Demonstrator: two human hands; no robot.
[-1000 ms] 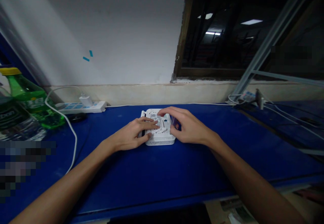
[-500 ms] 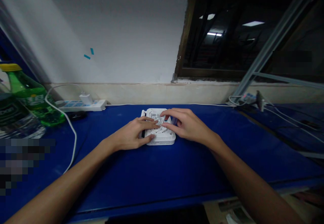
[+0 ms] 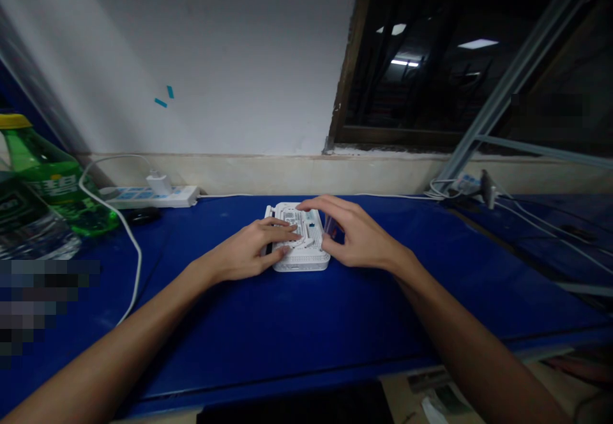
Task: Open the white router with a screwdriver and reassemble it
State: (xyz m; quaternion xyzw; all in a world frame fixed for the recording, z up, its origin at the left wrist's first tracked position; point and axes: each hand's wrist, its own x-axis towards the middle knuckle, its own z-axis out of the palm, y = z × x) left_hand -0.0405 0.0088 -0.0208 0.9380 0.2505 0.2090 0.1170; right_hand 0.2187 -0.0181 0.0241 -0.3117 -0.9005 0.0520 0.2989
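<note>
A white box-shaped device with vent holes, like a router, lies flat on the blue table with a printed label facing up. Fingers of my left hand are stretched over its left part, the thumb resting near its front left edge. My right hand arches over the right side, thumb and fingers apart. Its index fingertip reaches the far part of the device, while the thumb is by the right edge. A small dark-blue port or tab shows on the top. Under the right palm, the edge is partly hidden.
Green bottles stand at the left. Behind them lies a white power strip with a plugged-in charger and a trailing white cable. A metal frame and loose cables are at the right, below a dark window.
My right thumb has moved away from the middle of the device to its right edge, widening the gap to the index finger. My left hand stays on the device. The view shifts slightly.
</note>
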